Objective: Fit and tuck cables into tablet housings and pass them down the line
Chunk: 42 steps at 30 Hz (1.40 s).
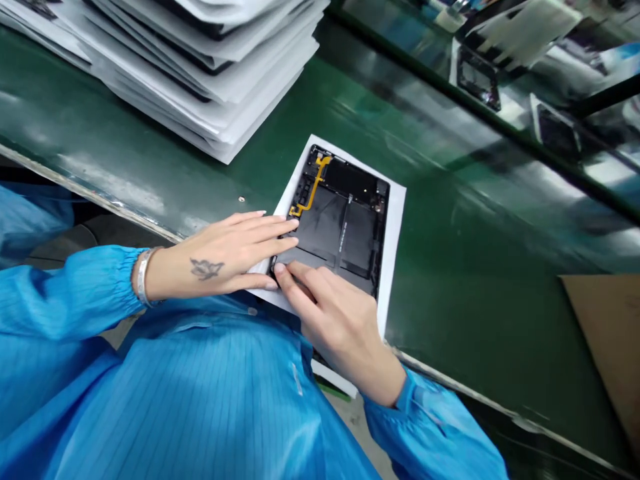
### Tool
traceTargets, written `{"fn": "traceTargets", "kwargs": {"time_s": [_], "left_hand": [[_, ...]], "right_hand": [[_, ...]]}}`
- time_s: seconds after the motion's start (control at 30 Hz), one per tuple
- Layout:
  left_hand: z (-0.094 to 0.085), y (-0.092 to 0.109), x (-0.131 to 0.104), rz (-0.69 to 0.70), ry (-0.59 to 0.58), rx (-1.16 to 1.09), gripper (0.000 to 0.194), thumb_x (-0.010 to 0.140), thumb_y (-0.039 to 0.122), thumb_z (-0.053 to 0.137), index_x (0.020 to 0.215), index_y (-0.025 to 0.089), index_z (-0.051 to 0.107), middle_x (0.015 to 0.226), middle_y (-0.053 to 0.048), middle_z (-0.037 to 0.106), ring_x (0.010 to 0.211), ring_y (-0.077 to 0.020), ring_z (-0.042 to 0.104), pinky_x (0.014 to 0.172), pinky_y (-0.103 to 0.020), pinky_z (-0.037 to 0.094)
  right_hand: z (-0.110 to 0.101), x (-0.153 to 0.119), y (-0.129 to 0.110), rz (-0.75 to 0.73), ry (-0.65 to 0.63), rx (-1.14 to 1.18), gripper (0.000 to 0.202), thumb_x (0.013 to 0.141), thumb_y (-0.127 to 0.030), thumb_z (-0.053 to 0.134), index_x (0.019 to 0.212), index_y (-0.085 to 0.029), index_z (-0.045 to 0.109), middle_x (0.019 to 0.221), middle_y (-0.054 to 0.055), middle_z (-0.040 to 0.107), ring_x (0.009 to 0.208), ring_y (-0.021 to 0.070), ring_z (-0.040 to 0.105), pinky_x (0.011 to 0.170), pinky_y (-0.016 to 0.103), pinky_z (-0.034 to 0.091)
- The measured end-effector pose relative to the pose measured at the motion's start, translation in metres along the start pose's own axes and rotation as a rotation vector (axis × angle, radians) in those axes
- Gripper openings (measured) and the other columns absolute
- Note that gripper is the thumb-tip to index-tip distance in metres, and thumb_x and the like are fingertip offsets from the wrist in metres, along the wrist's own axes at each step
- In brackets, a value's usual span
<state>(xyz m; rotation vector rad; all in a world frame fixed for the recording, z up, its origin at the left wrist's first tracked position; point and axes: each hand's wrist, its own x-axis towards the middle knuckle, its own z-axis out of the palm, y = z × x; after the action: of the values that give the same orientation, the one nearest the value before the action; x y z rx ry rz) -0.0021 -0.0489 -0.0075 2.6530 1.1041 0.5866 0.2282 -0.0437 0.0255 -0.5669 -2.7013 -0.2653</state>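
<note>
Opened flat device (pixel 333 220) lies on a white sheet (pixel 395 227) near the middle of the scene, close to the near edge of the green tabletop (pixel 465 267). Nearest of all is the blue striped garment (pixel 215 387) of the person, and its sleeves reach in from the left and from the right. A pale bracelet (pixel 143 277) sits around the left wrist, next to the cuff.

The left hand (pixel 235 253) has its grip spread open, with the fingers stretched and the fingertips on the left edge of the device. The right hand (pixel 335 307) bends over the near side of the device; its thumb and fingers come together at the near left corner, but I cannot tell whether this grip holds something small.

Inside the device, dark panels fill most of the space, and a yellow flat cable (pixel 315 190) runs along the left side up to the far left corner. To the right, a brown board (pixel 600 333) is partly in view.

Farther, on the left, stands a tall stack of white sheets (pixel 200 67) with dark layers between. At far right, past a dark rail (pixel 425 73), other objects look blurred.
</note>
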Motion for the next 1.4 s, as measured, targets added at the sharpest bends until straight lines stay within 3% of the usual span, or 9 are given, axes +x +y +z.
{"fn": "traceTargets", "kwargs": {"time_s": [0.13,0.23,0.4,0.53,0.63,0.8,0.93,1.03,1.4], "left_hand": [[-0.002,-0.001,-0.001,0.005,-0.017,0.014,0.058,0.106,0.051,0.039,0.151,0.014,0.041,0.162,-0.011,0.036,0.151,-0.0226,0.033,0.127,-0.040,0.025],[-0.003,-0.002,-0.002,0.010,-0.022,0.037,0.061,0.105,0.052,0.039,0.151,0.013,0.040,0.162,-0.013,0.035,0.152,-0.0231,0.032,0.127,-0.041,0.026],[-0.007,0.003,-0.011,-0.029,0.050,0.111,0.060,0.104,0.050,0.045,0.151,0.012,0.041,0.159,-0.016,0.039,0.149,-0.0277,0.037,0.123,-0.047,0.034],[-0.010,0.006,-0.018,-0.022,0.117,0.132,0.047,0.103,0.038,0.052,0.141,0.011,0.052,0.147,-0.016,0.055,0.138,-0.0283,0.051,0.115,-0.047,0.044],[-0.009,0.008,-0.021,0.019,0.160,0.131,0.033,0.102,0.023,0.053,0.132,0.010,0.058,0.137,-0.016,0.062,0.131,-0.0267,0.058,0.109,-0.044,0.051],[-0.007,0.014,-0.020,0.152,0.234,0.171,0.025,0.098,0.009,0.056,0.122,0.008,0.063,0.126,-0.015,0.069,0.119,-0.0267,0.066,0.096,-0.039,0.059],[-0.003,0.015,-0.019,0.231,0.260,0.184,0.026,0.095,0.006,0.061,0.120,0.004,0.063,0.125,-0.017,0.070,0.117,-0.0299,0.068,0.097,-0.043,0.060],[0.000,0.014,-0.019,0.230,0.261,0.172,0.025,0.095,0.006,0.061,0.120,0.004,0.064,0.127,-0.018,0.069,0.117,-0.0305,0.068,0.098,-0.044,0.060],[0.002,0.017,-0.020,0.177,0.262,0.174,0.026,0.097,0.008,0.057,0.122,0.008,0.063,0.125,-0.014,0.070,0.120,-0.0275,0.067,0.097,-0.040,0.060]], "right_hand": [[-0.002,0.005,-0.002,-0.017,-0.039,-0.059,0.017,0.099,-0.013,0.054,0.093,-0.014,0.070,0.091,0.004,0.074,0.067,0.0139,0.053,0.057,0.032,0.036],[-0.001,0.000,0.004,-0.009,-0.039,0.019,0.023,0.101,-0.011,0.047,0.101,-0.015,0.070,0.098,0.005,0.075,0.073,0.0140,0.058,0.059,0.030,0.040],[-0.001,-0.017,0.007,0.311,0.272,0.139,0.037,0.096,-0.005,0.052,0.127,-0.022,0.063,0.105,0.006,0.074,0.085,0.0170,0.065,0.070,0.031,0.049],[-0.003,-0.020,-0.004,0.493,0.480,0.306,0.051,0.092,-0.009,0.062,0.139,-0.030,0.059,0.085,0.000,0.071,0.068,0.0148,0.061,0.063,0.030,0.051],[-0.005,-0.020,-0.008,0.583,0.596,0.517,0.035,0.099,-0.022,0.057,0.132,-0.031,0.066,0.079,0.000,0.067,0.066,0.0148,0.059,0.061,0.030,0.050],[-0.005,-0.030,-0.015,0.498,0.568,0.586,0.038,0.104,-0.042,0.044,0.113,-0.021,0.075,0.083,0.006,0.066,0.072,0.0181,0.060,0.064,0.036,0.050],[0.006,-0.040,-0.026,0.412,0.558,0.529,0.023,0.096,-0.019,0.062,0.117,-0.017,0.071,0.086,0.007,0.070,0.078,0.0191,0.066,0.068,0.036,0.056],[0.018,-0.046,-0.032,0.350,0.487,0.355,0.030,0.086,-0.003,0.068,0.114,-0.014,0.070,0.087,0.007,0.072,0.087,0.0209,0.067,0.079,0.039,0.061],[0.030,-0.058,-0.035,0.400,0.489,0.208,0.046,0.084,-0.001,0.067,0.128,-0.015,0.066,0.091,0.005,0.070,0.089,0.0188,0.065,0.096,0.047,0.063]]}}
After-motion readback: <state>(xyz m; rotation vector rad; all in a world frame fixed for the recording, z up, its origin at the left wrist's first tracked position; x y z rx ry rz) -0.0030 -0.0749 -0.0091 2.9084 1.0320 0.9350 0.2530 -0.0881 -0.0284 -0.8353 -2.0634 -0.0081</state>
